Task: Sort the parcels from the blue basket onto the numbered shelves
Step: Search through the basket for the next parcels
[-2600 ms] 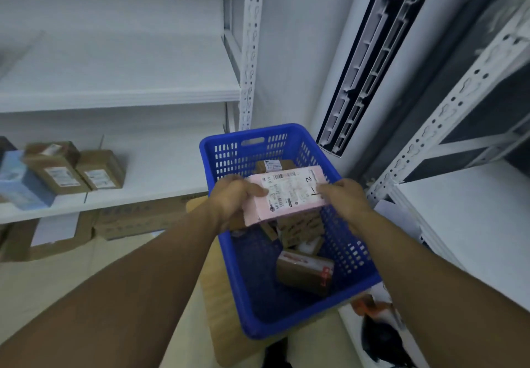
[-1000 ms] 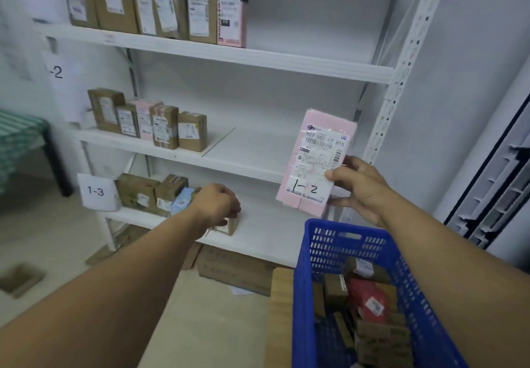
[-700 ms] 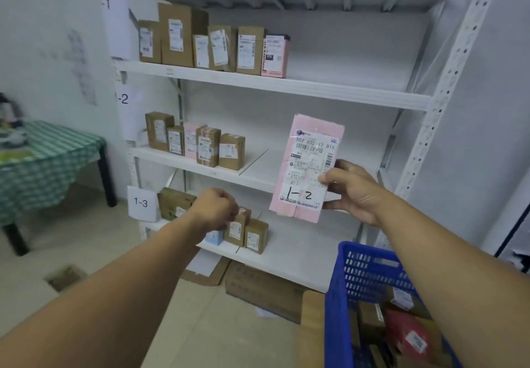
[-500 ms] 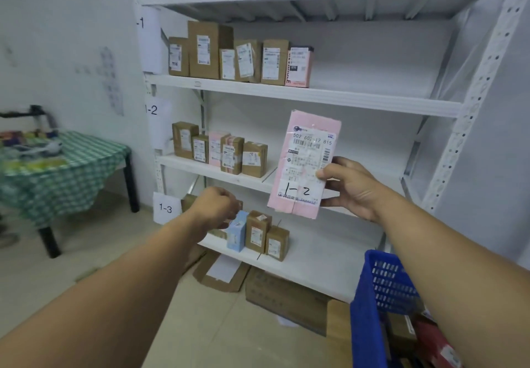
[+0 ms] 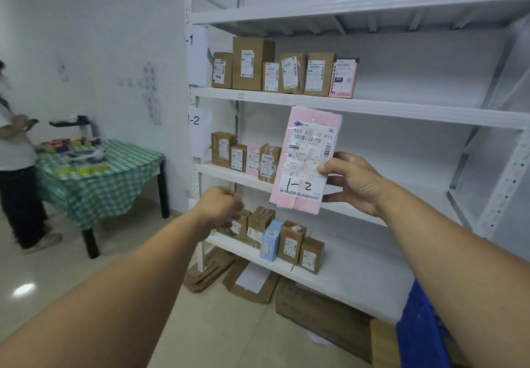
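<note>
Head camera view: the pink parcel (image 5: 305, 161) is up in the air in front of the shelving, label side toward the person, with "1-2" handwritten near its bottom edge. The right hand (image 5: 352, 184) grips it by its right edge, thumb across the label and fingers behind. It touches no shelf yet. It hangs in front of the middle shelf (image 5: 415, 195), whose upright carries the paper tag "1-2" (image 5: 198, 132).

A short row of parcels (image 5: 246, 156) stands upright at the left end of that shelf, just beside the held parcel, and the board to their right looks bare. The left hand (image 5: 220, 205) is out in front at a lower level, curled into a fist with nothing visible in it. The blue basket (image 5: 418, 333) sits low on the right, near the person's right arm.

To my eye the sorting is mid-step: the number has been read and matches this shelf. The next move calls for carrying the parcel inward and standing it against the end of the row, without toppling the neighbours.

Off to the left, another person (image 5: 14, 166) stands at a bench (image 5: 109, 172) with a green checked cloth.
</note>
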